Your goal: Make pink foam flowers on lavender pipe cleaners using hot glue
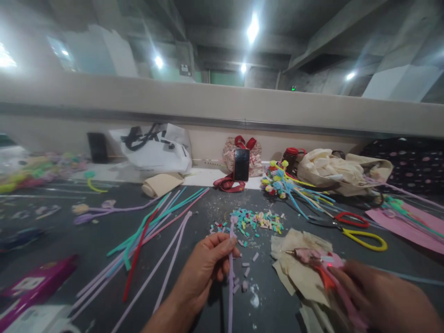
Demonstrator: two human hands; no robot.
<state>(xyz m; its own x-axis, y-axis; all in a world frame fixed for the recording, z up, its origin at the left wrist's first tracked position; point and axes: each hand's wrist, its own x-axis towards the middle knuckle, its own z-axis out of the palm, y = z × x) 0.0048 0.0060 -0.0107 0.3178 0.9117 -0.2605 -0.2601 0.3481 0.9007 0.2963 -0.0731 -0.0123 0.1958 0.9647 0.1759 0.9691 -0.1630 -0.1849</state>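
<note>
My left hand (212,264) pinches an upright lavender pipe cleaner (231,282) between thumb and fingers. A small pale purple tuft (235,221) tops its upper end. Below the fingers lie several cut lavender pieces (246,272). At the right, my right hand (378,293) is closed on the handle of a pink hot glue gun (333,261), somewhat blurred. A red light glows on the gun, and its orange trigger shows. The nozzle points left above crumpled beige paper (294,273). Behind the left hand spreads a heap of short coloured pieces (258,221).
Loose coloured pipe cleaners (145,231) lie at the left, near a magenta package (41,289). Scissors with red and yellow handles (360,231) rest at the right beside pink paper (409,224). A phone (242,165), a white bag (156,150) and finished stems (282,180) line the back.
</note>
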